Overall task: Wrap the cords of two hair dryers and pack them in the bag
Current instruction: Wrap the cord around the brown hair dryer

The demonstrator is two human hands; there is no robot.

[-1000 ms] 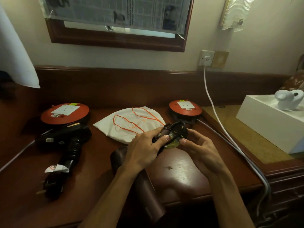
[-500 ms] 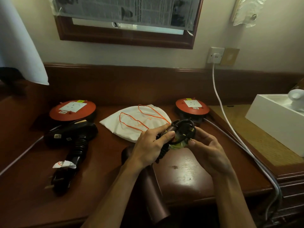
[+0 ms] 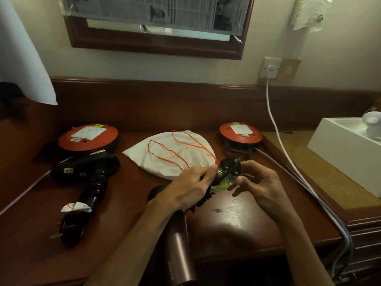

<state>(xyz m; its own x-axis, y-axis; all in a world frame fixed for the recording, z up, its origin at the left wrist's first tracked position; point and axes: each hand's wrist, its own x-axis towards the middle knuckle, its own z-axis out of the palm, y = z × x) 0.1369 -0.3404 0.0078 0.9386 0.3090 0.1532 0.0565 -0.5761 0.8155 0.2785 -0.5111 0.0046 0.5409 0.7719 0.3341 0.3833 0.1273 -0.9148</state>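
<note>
A brown hair dryer (image 3: 179,242) lies under my left forearm, barrel toward me. My left hand (image 3: 191,186) grips its handle with the black cord wound around it. The black plug (image 3: 229,167) sticks up between my hands, brass pins showing, with a greenish band beneath it. My right hand (image 3: 257,182) pinches the plug's lower right side with fingertips. A second, black hair dryer (image 3: 86,172) lies at the left with its cord wrapped on the handle and its plug (image 3: 68,226) near the desk's front. A white drawstring bag (image 3: 173,155) with orange cord lies flat behind my hands.
Two red round cable reels with sockets sit on the wooden desk (image 3: 237,223): one at back left (image 3: 88,137), one at back right (image 3: 240,132). A white cable (image 3: 284,145) runs from the wall socket down the desk's right side. A white box (image 3: 346,149) stands at the right.
The view has shifted slightly left and down. My hands stay on the wrapped cord and plug, the right fingers moving lower around the plug. Nothing on the desk has moved.
</note>
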